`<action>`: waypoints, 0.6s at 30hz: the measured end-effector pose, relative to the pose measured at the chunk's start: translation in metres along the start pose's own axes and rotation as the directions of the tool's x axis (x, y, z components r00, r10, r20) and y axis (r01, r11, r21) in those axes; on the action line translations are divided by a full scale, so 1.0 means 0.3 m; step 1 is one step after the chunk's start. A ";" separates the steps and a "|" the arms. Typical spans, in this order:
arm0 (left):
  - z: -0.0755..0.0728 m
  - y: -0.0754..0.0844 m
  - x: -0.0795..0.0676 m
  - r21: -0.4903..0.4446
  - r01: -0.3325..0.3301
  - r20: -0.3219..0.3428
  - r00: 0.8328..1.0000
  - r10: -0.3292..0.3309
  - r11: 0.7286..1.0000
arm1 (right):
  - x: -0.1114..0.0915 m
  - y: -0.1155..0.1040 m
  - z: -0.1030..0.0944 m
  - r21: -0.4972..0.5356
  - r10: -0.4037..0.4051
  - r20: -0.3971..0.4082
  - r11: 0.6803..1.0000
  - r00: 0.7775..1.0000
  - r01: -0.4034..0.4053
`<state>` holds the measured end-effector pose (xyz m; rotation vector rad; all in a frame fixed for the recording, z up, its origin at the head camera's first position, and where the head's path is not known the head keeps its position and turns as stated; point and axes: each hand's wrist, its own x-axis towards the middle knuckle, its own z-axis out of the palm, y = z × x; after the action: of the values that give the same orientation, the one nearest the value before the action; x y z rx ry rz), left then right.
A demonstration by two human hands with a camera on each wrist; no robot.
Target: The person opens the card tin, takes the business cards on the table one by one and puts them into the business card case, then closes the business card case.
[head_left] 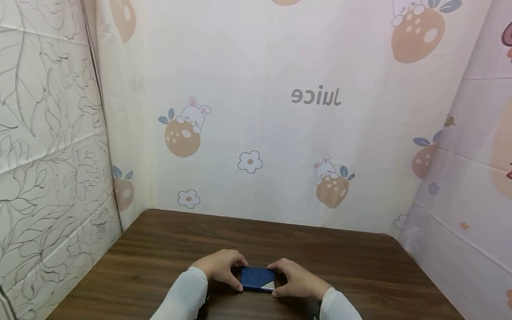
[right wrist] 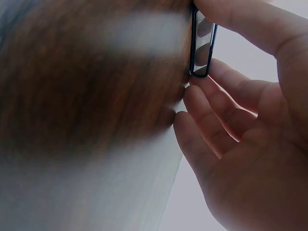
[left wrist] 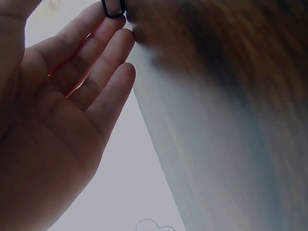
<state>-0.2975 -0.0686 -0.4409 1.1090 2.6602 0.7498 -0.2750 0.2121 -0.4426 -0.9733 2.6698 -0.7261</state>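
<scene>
A flat blue card case with a pale triangular corner lies on the table between the two hands. My left hand holds its left end, thumb at the near edge and fingers behind. At the right end, my right hand grips it the same way, with the thumb in front. The right wrist view shows the case's shiny end face framed by a dark rim. Only a small dark-rimmed part of the case shows in the left wrist view, beside the fingertips.
The dark wood-grain table has rounded far corners. Behind it hangs a pale curtain printed with fruit, rabbits and flowers. A curtain with line-drawn flowers is on the left, and another printed curtain is on the right.
</scene>
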 end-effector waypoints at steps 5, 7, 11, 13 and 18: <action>-0.001 -0.005 -0.001 -0.010 0.004 0.000 1.000 -0.004 1.000 | 0.000 -0.003 -0.004 0.004 0.008 0.004 1.000 1.000 -0.008; 0.001 -0.006 -0.002 -0.014 0.003 -0.001 1.000 -0.003 1.000 | -0.001 -0.005 -0.005 0.005 0.011 0.002 1.000 1.000 -0.011; 0.004 -0.006 -0.009 -0.024 0.002 0.001 1.000 -0.002 1.000 | -0.006 -0.008 -0.003 0.008 0.014 -0.003 1.000 1.000 -0.014; 0.004 -0.004 -0.015 -0.025 -0.001 0.003 1.000 0.001 1.000 | -0.008 -0.009 -0.002 0.005 0.014 -0.006 1.000 1.000 -0.014; -0.009 0.003 -0.029 -0.021 0.003 0.003 1.000 -0.003 1.000 | -0.017 -0.010 -0.005 -0.030 0.003 -0.020 1.000 1.000 -0.004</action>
<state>-0.2918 -0.0753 -0.4385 1.0994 2.6443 0.7732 -0.2701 0.2139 -0.4395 -0.9735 2.7064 -0.7000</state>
